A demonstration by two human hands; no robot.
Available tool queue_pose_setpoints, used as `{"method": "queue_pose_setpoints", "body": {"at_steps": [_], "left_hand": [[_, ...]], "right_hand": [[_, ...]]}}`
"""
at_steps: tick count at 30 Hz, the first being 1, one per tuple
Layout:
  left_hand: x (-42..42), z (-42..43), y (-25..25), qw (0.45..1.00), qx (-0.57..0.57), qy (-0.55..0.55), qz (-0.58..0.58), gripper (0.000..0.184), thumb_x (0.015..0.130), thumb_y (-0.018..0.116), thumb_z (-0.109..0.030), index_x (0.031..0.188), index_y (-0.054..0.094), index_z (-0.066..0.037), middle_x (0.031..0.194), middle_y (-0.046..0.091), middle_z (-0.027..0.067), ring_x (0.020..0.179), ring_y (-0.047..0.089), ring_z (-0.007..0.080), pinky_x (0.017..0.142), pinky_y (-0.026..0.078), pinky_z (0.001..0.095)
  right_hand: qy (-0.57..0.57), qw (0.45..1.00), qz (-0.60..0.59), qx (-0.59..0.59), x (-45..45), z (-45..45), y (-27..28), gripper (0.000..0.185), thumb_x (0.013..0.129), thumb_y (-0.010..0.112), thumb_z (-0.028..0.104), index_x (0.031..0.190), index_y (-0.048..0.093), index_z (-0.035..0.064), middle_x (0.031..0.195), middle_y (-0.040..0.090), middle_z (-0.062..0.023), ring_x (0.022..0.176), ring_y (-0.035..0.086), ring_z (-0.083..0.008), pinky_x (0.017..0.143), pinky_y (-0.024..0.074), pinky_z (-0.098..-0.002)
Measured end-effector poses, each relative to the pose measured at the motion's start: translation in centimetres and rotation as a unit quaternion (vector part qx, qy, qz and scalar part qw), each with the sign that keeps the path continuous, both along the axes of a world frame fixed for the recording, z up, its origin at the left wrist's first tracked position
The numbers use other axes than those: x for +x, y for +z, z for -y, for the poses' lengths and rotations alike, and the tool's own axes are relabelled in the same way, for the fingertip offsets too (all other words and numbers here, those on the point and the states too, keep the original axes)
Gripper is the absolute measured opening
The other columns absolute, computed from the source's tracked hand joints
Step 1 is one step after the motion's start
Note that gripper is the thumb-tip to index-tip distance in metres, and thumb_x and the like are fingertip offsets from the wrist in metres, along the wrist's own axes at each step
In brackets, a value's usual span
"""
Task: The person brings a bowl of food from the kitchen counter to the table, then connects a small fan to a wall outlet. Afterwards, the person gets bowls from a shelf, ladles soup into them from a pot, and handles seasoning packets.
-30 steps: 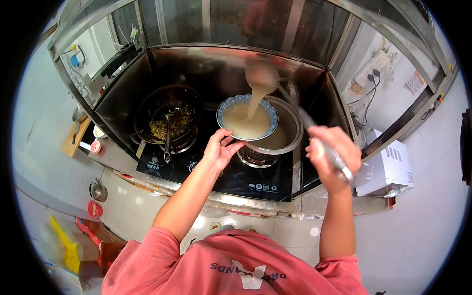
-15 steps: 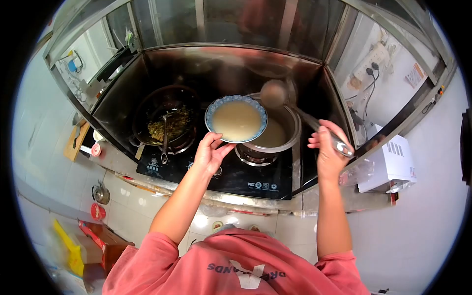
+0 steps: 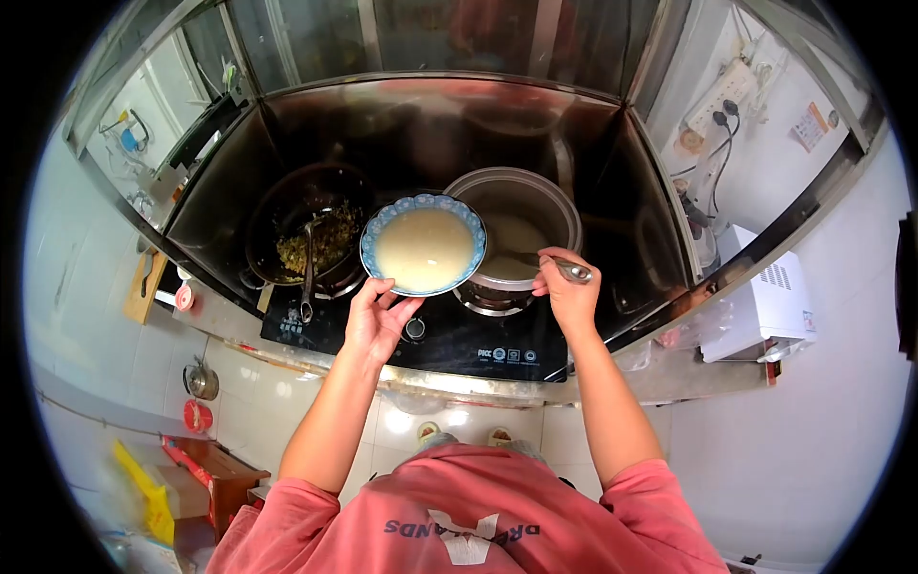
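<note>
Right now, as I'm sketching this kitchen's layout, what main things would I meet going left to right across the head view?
Wooden board → dark wok → blue-rimmed bowl → metal pot → white appliance.

Glare on floor tiles (image 3: 394, 421); shadowed wok (image 3: 275, 209); bowed fisheye edges

A black stove (image 3: 445, 361) lies beneath the fingers. On it, a wok (image 3: 284, 212) sits left of the left fingers (image 3: 380, 286) and a pot (image 3: 535, 191) stands just beyond the right fingers (image 3: 543, 280). Well right of those, a white appliance (image 3: 762, 298) rests on the counter (image 3: 665, 380). Far left and nearer the body, the tiled floor (image 3: 273, 394) carries a red bucket (image 3: 198, 415).
</note>
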State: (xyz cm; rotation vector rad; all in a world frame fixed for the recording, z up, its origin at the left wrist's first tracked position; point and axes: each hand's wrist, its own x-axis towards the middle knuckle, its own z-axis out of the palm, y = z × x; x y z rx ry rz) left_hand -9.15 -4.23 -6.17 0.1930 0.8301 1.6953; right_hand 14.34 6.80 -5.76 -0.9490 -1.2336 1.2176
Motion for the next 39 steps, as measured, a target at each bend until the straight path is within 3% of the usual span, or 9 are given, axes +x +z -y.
{"method": "queue_pose_setpoints", "body": {"at_steps": [8, 20, 23, 26, 30, 39], "left_hand": [[-0.1, 0.1, -0.2, 1.0, 0.004, 0.005, -0.001, 0.026, 0.076, 0.058, -0.013, 0.099, 0.052, -0.004, 0.108, 0.053, 0.015, 0.097, 0.055, 0.0316, 0.091, 0.045, 0.0411], [0.0, -0.4, 0.3, 1.0, 0.013, -0.014, 0.011, 0.03, 0.076, 0.058, -0.012, 0.103, 0.05, -0.002, 0.109, 0.052, 0.017, 0.101, 0.054, 0.0322, 0.091, 0.046, 0.0422], [0.3, -1.1, 0.5, 0.998, 0.036, -0.021, 0.051, 0.04, 0.074, 0.059, -0.008, 0.11, 0.045, 0.003, 0.116, 0.042, 0.0224, 0.109, 0.047, 0.036, 0.097, 0.042, 0.0475], [0.7, -2.1, 0.7, 0.998, 0.031, -0.025, 0.049, 0.034, 0.073, 0.06, -0.011, 0.103, 0.049, 0.002, 0.11, 0.047, 0.0199, 0.105, 0.05, 0.034, 0.096, 0.043, 0.0452], [1.3, -3.1, 1.4, 0.996, 0.026, -0.028, 0.08, 0.039, 0.073, 0.06, -0.01, 0.107, 0.047, 0.003, 0.112, 0.046, 0.0206, 0.104, 0.051, 0.0375, 0.095, 0.044, 0.0462], [1.4, -4.2, 0.8, 0.996, 0.02, -0.019, 0.084, 0.034, 0.074, 0.058, -0.008, 0.104, 0.046, 0.001, 0.106, 0.05, 0.0187, 0.099, 0.052, 0.0366, 0.093, 0.045, 0.0475]], "right_hand": [[-0.122, 0.99, -0.059, -0.047, 1.0, 1.1, 2.0, 0.016, 0.079, 0.058, 0.007, 0.085, 0.06, -0.0076, 0.059, 0.058, -0.0115, 0.044, 0.056, -0.0153, 0.039, 0.0478, -0.024], [-0.186, 0.975, -0.05, 0.11, 0.7, 1.3, 11.8, 0.02, 0.081, 0.056, 0.012, 0.088, 0.062, -0.0065, 0.06, 0.059, -0.0112, 0.045, 0.055, -0.014, 0.04, 0.0459, -0.0224], [-0.187, 0.972, -0.066, 0.13, 0.6, 1.8, 14.3, 0.02, 0.08, 0.057, 0.01, 0.087, 0.062, -0.008, 0.058, 0.058, -0.0123, 0.044, 0.055, -0.0155, 0.04, 0.0472, -0.0243], [-0.182, 0.972, -0.061, 0.136, 0.4, 2.5, 15.9, 0.02, 0.08, 0.057, 0.01, 0.087, 0.062, -0.008, 0.058, 0.058, -0.0125, 0.043, 0.055, -0.0153, 0.039, 0.0468, -0.0238], [-0.149, 0.979, -0.056, 0.13, -0.1, 3.5, 16.2, 0.019, 0.081, 0.057, 0.01, 0.086, 0.062, -0.0078, 0.057, 0.058, -0.0122, 0.043, 0.055, -0.0145, 0.04, 0.0468, -0.0231], [-0.074, 0.982, -0.031, 0.168, -0.5, 5.5, 15.3, 0.018, 0.083, 0.06, 0.011, 0.092, 0.061, -0.0044, 0.066, 0.059, -0.0102, 0.052, 0.057, -0.0139, 0.047, 0.0498, -0.0247]]}}
